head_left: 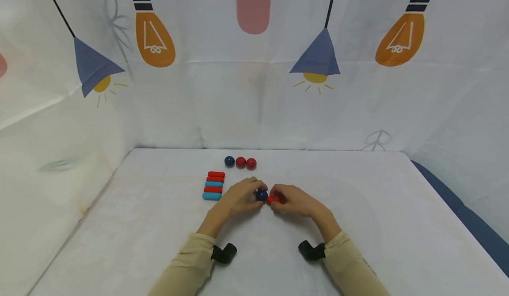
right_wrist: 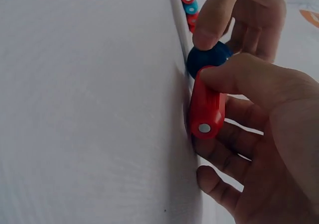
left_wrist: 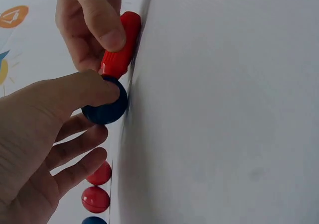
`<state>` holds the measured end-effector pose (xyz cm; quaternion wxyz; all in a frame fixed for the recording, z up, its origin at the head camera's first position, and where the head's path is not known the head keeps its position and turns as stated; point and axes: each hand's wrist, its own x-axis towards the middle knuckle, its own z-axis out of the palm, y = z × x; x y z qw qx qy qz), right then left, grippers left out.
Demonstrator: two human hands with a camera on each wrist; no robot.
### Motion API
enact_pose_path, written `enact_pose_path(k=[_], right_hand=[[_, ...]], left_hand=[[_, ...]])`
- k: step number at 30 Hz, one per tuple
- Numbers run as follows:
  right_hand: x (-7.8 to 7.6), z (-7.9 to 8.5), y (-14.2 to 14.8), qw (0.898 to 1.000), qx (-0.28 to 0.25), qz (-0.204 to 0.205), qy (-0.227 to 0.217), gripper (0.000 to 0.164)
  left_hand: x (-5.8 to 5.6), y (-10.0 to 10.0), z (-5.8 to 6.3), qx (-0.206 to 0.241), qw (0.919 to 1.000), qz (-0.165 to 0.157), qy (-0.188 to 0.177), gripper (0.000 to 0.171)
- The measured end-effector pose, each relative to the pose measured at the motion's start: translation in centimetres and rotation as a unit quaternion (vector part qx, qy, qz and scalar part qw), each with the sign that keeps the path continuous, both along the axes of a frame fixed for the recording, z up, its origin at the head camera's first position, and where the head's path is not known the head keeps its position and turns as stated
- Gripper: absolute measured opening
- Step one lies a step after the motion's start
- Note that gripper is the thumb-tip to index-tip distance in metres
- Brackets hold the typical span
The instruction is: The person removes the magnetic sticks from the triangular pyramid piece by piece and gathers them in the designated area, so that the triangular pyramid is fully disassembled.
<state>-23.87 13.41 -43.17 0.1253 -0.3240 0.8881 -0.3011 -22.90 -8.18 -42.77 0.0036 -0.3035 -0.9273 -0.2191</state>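
Note:
Near the middle of the white table, my left hand (head_left: pixel 243 196) pinches a dark blue ball (head_left: pixel 261 195) between thumb and fingers. My right hand (head_left: pixel 297 201) holds a red rod (left_wrist: pixel 121 45) with thumb and fingers. One end of the rod meets the ball, as both wrist views show. A round silvery disc (right_wrist: pixel 204 128) sits in the rod's other end. In the head view the right fingers cover much of the rod.
Left of my hands lies a column of several red and light blue rods (head_left: pixel 213 190). Behind them stand a dark blue ball (head_left: pixel 229 161) and two red balls (head_left: pixel 240 162) in a row. A white sheet printed with lamps (head_left: pixel 318 57) hangs behind the table (head_left: pixel 397 225).

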Motion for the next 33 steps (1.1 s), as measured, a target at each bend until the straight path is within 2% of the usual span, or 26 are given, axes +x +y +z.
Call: enact_pose_path(k=[3,8,15,19,25,33], right_hand=[[0.1,-0.1,-0.2,1.0,0.006,0.005,0.005,0.017],[0.2,-0.1,-0.2,1.0,0.011,-0.002,-0.007,0.017],[0.4,0.0,-0.4,1.0,0.017,-0.012,-0.01,0.016],[0.4,-0.1,-0.4,1.0,0.023,-0.014,-0.003,0.016],[0.6,-0.2,-0.4,1.0,0.014,-0.01,-0.001,0.016],[0.4,-0.2,-0.4,1.0,0.015,-0.013,0.008,0.015]], left_hand=[[-0.3,0.1,0.2,-0.002,0.9995,0.015,0.028,0.037],[-1.7,0.5,1.0,0.027,0.9953,0.059,0.071,0.038],[-4.5,0.7,1.5,0.005,0.9877,0.056,0.145,0.036],[-5.5,0.9,1.4,-0.001,0.9879,0.057,0.144,0.036],[-6.7,1.4,0.6,-0.027,0.9891,0.063,0.13,0.034],[-8.0,2.2,0.1,-0.035,0.9872,0.1,0.119,0.036]])
